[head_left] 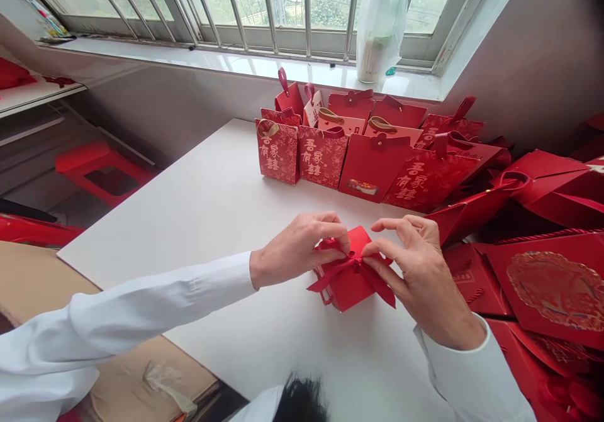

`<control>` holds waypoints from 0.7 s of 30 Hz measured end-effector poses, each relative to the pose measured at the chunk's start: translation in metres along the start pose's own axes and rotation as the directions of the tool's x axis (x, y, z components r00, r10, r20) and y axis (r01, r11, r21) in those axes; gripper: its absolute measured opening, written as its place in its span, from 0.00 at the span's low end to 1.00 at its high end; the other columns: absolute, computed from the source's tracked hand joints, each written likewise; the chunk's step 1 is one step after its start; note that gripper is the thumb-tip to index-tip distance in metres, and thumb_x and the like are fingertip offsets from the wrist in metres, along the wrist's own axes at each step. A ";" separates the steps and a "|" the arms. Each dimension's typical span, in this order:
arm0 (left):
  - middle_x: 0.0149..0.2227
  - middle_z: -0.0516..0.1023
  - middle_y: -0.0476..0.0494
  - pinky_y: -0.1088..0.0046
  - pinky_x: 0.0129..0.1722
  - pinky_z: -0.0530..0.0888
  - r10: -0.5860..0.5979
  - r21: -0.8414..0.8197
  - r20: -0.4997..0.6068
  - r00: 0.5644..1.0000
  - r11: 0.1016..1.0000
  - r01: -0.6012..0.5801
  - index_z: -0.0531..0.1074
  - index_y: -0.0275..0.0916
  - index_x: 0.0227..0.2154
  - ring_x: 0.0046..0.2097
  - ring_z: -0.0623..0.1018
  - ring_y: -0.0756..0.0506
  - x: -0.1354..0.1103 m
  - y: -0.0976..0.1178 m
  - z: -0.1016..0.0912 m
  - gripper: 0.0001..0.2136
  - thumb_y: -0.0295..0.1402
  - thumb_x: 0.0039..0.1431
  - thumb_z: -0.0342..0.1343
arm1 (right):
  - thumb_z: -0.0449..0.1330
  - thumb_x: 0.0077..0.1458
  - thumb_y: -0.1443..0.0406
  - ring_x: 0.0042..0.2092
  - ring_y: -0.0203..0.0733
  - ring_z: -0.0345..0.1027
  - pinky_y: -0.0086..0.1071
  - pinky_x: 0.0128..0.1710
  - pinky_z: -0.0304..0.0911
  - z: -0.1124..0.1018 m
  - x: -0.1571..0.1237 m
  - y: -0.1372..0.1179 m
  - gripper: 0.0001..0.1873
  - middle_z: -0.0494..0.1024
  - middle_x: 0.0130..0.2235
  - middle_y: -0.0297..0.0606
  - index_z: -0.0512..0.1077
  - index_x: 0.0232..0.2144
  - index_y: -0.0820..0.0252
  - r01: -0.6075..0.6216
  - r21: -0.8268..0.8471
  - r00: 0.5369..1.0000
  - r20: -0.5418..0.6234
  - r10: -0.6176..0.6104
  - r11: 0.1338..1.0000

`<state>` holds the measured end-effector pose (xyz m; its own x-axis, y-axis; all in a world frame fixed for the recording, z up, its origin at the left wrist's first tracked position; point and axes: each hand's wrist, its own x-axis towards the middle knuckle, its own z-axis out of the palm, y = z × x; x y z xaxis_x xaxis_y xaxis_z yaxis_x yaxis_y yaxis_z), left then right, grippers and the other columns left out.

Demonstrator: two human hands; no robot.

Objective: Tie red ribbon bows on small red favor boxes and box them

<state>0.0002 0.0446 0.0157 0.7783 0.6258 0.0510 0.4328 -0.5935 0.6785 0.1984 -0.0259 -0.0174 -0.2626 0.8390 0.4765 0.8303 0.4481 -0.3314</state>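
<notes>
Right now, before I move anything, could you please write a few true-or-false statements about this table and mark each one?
The left hand and right hand are both at a small red cardboard box: true.
The right hand holds steel scissors: false; its fingers pinch a red ribbon tied on the box.
Red paper gift bags with gold lettering stand on the white table: true.
A red plastic stool stands on the table: false; it is beyond the table's left edge, lower down.
A clear plastic bag stands on the white window sill: true.
</notes>
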 end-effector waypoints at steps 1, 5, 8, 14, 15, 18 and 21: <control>0.33 0.70 0.49 0.81 0.29 0.67 -0.001 -0.001 0.001 1.000 1.000 0.001 0.73 0.36 0.29 0.27 0.69 0.56 0.000 0.000 0.000 0.04 0.25 0.57 0.54 | 0.53 0.61 0.66 0.49 0.52 0.52 0.45 0.49 0.58 0.000 -0.001 0.000 0.09 0.67 0.47 0.39 0.72 0.30 0.56 -0.002 -0.008 1.000 -0.002 0.002 1.000; 0.33 0.71 0.48 0.82 0.30 0.66 0.003 -0.008 0.012 1.000 1.000 -0.003 0.73 0.36 0.28 0.28 0.69 0.55 0.000 -0.002 0.001 0.05 0.26 0.58 0.54 | 0.53 0.61 0.67 0.49 0.52 0.52 0.46 0.49 0.58 0.001 -0.003 -0.001 0.10 0.68 0.47 0.40 0.71 0.28 0.57 -0.018 -0.017 1.000 0.009 0.019 1.000; 0.33 0.72 0.48 0.81 0.31 0.66 0.010 -0.003 0.010 1.000 1.000 -0.010 0.73 0.36 0.29 0.29 0.70 0.55 0.000 -0.003 0.001 0.05 0.26 0.58 0.54 | 0.53 0.60 0.68 0.49 0.53 0.52 0.46 0.48 0.58 0.001 -0.002 -0.002 0.10 0.68 0.46 0.41 0.70 0.27 0.58 -0.013 -0.030 1.000 0.006 0.013 0.999; 0.33 0.71 0.49 0.81 0.30 0.66 0.024 0.015 0.005 1.000 1.000 -0.024 0.73 0.36 0.29 0.29 0.70 0.55 0.000 -0.005 0.001 0.05 0.26 0.59 0.53 | 0.53 0.60 0.68 0.49 0.53 0.52 0.46 0.47 0.58 0.002 -0.002 -0.002 0.11 0.69 0.45 0.42 0.70 0.26 0.59 -0.010 -0.032 1.000 -0.019 0.009 0.999; 0.33 0.71 0.49 0.81 0.30 0.66 0.024 0.012 0.002 1.000 1.000 -0.024 0.73 0.36 0.29 0.29 0.70 0.55 -0.001 -0.005 0.001 0.05 0.26 0.59 0.53 | 0.53 0.60 0.68 0.49 0.53 0.52 0.46 0.48 0.58 0.003 -0.002 -0.002 0.11 0.69 0.45 0.42 0.70 0.26 0.59 -0.010 -0.031 1.000 -0.019 0.010 0.999; 0.33 0.71 0.49 0.81 0.31 0.66 0.019 -0.010 -0.010 1.000 1.000 -0.019 0.72 0.36 0.29 0.29 0.70 0.55 -0.001 -0.005 0.002 0.04 0.26 0.59 0.54 | 0.53 0.59 0.68 0.50 0.53 0.53 0.46 0.48 0.58 0.004 -0.003 0.000 0.10 0.69 0.46 0.41 0.71 0.27 0.58 -0.009 -0.029 1.000 -0.023 0.008 1.000; 0.33 0.71 0.49 0.81 0.30 0.66 0.015 -0.038 -0.011 1.000 0.999 -0.015 0.71 0.36 0.30 0.28 0.70 0.55 -0.001 -0.004 0.002 0.04 0.28 0.59 0.53 | 0.54 0.60 0.67 0.48 0.50 0.56 0.45 0.48 0.60 0.000 -0.004 0.002 0.07 0.70 0.45 0.39 0.73 0.33 0.56 -0.014 -0.021 0.998 -0.059 0.012 1.000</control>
<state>-0.0014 0.0457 0.0111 0.7797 0.6224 0.0688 0.4032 -0.5830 0.7053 0.2014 -0.0280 -0.0200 -0.2229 0.8248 0.5196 0.8438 0.4302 -0.3208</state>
